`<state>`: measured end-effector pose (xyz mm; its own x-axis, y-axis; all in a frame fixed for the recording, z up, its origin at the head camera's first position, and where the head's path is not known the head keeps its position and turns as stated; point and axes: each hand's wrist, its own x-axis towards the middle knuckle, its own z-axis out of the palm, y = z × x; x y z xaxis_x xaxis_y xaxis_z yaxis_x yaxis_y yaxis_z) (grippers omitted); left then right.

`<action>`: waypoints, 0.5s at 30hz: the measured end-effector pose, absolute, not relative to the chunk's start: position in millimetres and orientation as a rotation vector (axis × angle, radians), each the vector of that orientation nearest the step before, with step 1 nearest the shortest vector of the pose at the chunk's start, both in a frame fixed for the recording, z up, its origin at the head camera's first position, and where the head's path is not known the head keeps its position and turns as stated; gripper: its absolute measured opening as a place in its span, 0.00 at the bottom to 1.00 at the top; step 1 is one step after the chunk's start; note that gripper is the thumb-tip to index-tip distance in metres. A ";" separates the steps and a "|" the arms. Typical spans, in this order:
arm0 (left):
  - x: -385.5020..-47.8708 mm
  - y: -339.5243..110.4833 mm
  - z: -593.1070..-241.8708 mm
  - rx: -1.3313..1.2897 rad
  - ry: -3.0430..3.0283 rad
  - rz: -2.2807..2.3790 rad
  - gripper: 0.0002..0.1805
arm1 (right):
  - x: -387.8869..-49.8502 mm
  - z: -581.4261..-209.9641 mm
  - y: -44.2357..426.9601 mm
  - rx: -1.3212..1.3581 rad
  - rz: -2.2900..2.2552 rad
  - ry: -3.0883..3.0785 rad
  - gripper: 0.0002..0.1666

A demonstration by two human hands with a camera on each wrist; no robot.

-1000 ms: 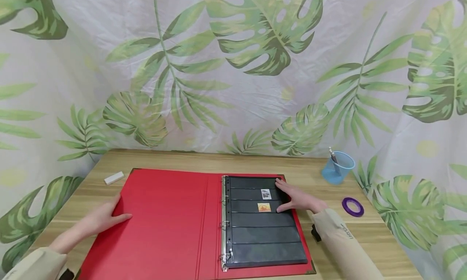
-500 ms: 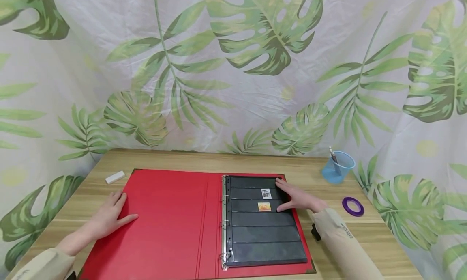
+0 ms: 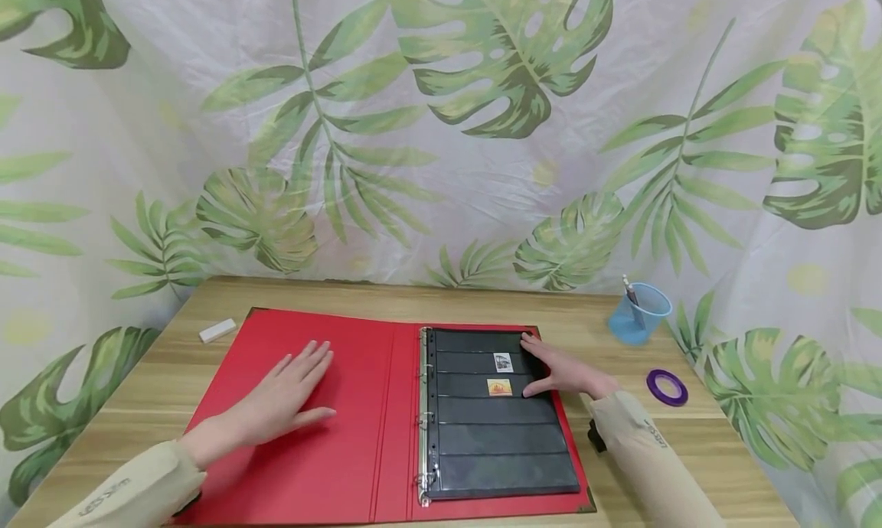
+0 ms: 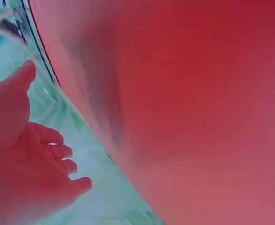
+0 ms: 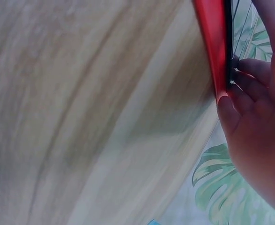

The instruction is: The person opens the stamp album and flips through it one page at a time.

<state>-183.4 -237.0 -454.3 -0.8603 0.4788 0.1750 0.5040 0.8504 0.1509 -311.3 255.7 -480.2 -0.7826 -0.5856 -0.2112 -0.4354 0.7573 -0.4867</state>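
A red ring-bound stamp album (image 3: 324, 451) lies spread on the wooden table. Its black pocket page (image 3: 506, 440) is on the right, held by metal rings (image 3: 426, 421). Two stamps sit in the page's upper pockets: a whitish one (image 3: 503, 362) and a yellow-orange one (image 3: 499, 387). My left hand (image 3: 282, 398) is over the red inside cover, fingers straight; the left wrist view shows its palm (image 4: 29, 154) apart from the cover. My right hand (image 3: 568, 371) rests at the page's upper right edge, its fingers (image 5: 254, 89) touching the edge without a visible grip.
A blue mesh pen cup (image 3: 630, 325) with a pen in it stands at the back right. Nearer lies a purple ring-shaped roll (image 3: 667, 388). A small white block (image 3: 217, 330) lies at the back left. A leaf-patterned curtain (image 3: 441, 168) hangs behind the table (image 3: 386, 298).
My left hand has left the album's left edge and moved right, over the red cover. My right hand has stayed at the page's edge.
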 end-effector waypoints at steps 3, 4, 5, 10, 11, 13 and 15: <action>-187.0 -220.0 -456.9 -0.839 -2.920 -0.293 0.47 | -312.5 -480.0 256.8 -0.783 -0.593 2.612 0.62; -188.2 -215.7 -459.6 -0.854 -2.938 -0.301 0.47 | -312.8 -480.2 256.9 -0.786 -0.588 2.616 0.61; -189.6 -212.2 -463.3 -0.869 -2.952 -0.307 0.47 | -313.0 -480.5 256.8 -0.787 -0.582 2.620 0.61; -190.5 -204.6 -480.2 -0.895 -3.014 -0.300 0.47 | -312.8 -482.9 254.1 -0.784 -0.559 2.664 0.58; -190.2 -204.3 -482.4 -0.894 -3.015 -0.291 0.47 | -312.7 -483.3 253.6 -0.778 -0.556 2.674 0.58; -189.9 -204.3 -485.4 -0.894 -3.016 -0.276 0.47 | -312.7 -483.8 253.4 -0.782 -0.552 2.690 0.58; -190.3 -204.3 -487.3 -0.887 -3.018 -0.289 0.47 | -312.8 -483.5 253.5 -0.790 -0.553 2.696 0.59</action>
